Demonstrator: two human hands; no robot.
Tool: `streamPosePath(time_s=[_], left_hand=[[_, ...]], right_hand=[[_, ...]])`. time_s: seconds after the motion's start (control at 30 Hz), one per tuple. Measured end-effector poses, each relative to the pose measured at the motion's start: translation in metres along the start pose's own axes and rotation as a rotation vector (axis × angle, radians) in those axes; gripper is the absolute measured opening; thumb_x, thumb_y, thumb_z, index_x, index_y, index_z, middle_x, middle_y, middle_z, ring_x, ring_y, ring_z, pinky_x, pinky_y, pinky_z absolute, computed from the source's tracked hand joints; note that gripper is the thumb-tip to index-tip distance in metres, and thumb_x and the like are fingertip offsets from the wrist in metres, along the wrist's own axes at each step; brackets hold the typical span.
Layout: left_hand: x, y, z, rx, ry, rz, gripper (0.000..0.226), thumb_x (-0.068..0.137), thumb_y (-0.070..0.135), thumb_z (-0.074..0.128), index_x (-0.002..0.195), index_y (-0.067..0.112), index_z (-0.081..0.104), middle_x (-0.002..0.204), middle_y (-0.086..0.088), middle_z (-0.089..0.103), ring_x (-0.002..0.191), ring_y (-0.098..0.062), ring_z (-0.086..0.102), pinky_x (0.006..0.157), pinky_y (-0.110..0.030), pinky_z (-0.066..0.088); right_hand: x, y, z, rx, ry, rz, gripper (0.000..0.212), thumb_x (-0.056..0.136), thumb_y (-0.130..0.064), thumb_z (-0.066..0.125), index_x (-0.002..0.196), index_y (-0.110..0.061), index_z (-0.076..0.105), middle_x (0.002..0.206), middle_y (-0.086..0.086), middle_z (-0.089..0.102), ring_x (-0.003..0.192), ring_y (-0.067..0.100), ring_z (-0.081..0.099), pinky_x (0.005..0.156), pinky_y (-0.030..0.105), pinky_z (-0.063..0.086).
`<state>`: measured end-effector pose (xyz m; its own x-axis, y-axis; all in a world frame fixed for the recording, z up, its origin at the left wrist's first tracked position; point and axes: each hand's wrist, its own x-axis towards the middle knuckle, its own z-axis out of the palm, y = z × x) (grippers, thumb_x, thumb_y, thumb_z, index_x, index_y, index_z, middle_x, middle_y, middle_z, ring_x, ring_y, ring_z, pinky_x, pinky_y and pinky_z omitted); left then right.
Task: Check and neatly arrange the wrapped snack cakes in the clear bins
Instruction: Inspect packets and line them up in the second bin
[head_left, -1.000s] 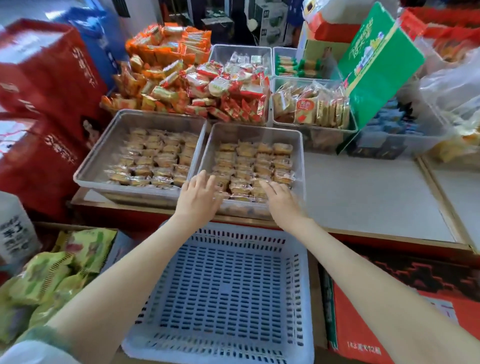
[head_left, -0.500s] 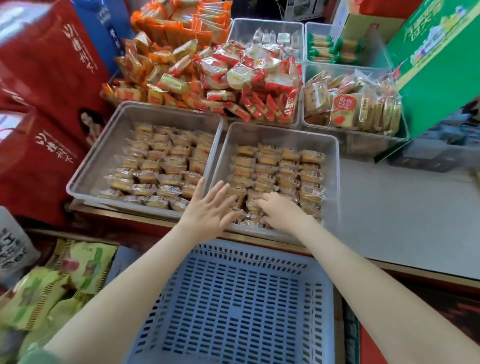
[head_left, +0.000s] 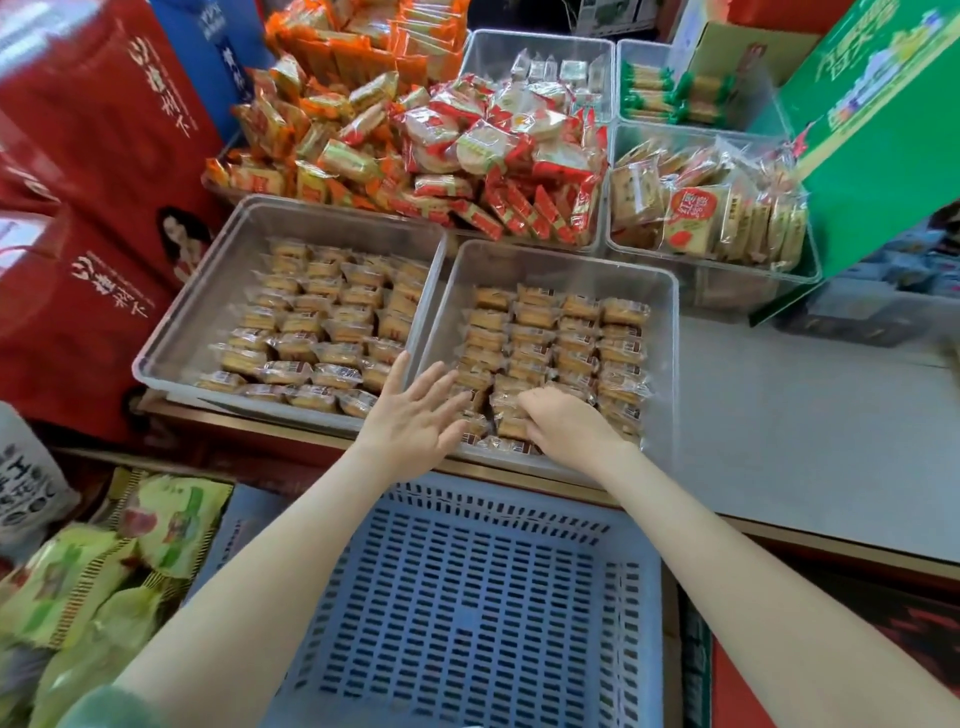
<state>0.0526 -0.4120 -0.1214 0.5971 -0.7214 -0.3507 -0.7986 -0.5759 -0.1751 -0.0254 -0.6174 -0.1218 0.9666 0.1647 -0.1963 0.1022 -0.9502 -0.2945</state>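
Two clear bins stand side by side on the counter, each holding rows of small brown snack cakes in clear wrappers. My right hand is inside the right bin at its near edge, its fingers curled down onto cakes in the front row. My left hand hovers flat with straight, spread fingers over the near left corner of that bin, beside the wall it shares with the left bin.
A blue slotted basket sits below the counter edge under my arms. Behind the bins are heaps of red and orange snack packs, further clear bins of wrapped biscuits, a green box and red boxes at left.
The view has drawn closer to the bins. My right hand has gone further into the right bin and curled onto the front cakes; my left hand has spread over the bin's near left corner.
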Motion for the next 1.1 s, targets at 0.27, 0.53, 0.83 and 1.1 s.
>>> streamPosePath(time_s=[0.27,0.53,0.83,1.1], left_hand=[[-0.009,0.011,-0.012,-0.321,0.093,-0.049,0.067,0.098,0.060,0.006,0.156,0.027,0.005,0.164,-0.001,0.005,0.150,-0.019,-0.009,0.116,-0.051,-0.017],[-0.018,0.023,-0.021,-0.358,0.111,0.017,0.059,0.103,0.048,0.031,0.154,0.020,0.021,0.155,0.000,0.035,0.148,-0.020,0.017,0.118,-0.051,-0.004],[-0.028,0.002,-0.012,-0.324,0.038,0.118,0.052,0.103,0.050,0.023,0.141,0.024,0.048,0.148,0.006,0.046,0.148,-0.017,0.017,0.119,-0.054,-0.005],[-0.014,-0.007,-0.006,-0.217,0.061,0.156,0.054,0.104,0.049,0.015,0.142,0.028,0.047,0.151,0.008,0.043,0.148,-0.015,0.019,0.120,-0.048,-0.007]], right_hand=[[-0.022,-0.024,-0.026,0.320,0.363,0.155,0.009,0.101,-0.011,0.041,0.094,-0.008,0.044,0.068,-0.003,0.050,0.052,0.012,0.050,0.045,0.024,0.040],[-0.030,-0.032,-0.031,0.269,0.321,0.223,0.013,0.102,-0.014,0.039,0.094,-0.008,0.046,0.072,0.001,0.052,0.056,0.012,0.049,0.051,0.024,0.039],[-0.025,-0.030,-0.024,0.430,0.010,0.336,0.041,0.096,-0.038,0.055,0.127,-0.019,0.037,0.104,-0.005,0.053,0.087,0.015,0.055,0.073,0.028,0.043],[-0.010,-0.018,-0.020,0.437,-0.053,0.359,0.024,0.092,-0.030,0.060,0.110,-0.018,0.051,0.103,0.001,0.061,0.086,0.016,0.057,0.068,0.027,0.044]])
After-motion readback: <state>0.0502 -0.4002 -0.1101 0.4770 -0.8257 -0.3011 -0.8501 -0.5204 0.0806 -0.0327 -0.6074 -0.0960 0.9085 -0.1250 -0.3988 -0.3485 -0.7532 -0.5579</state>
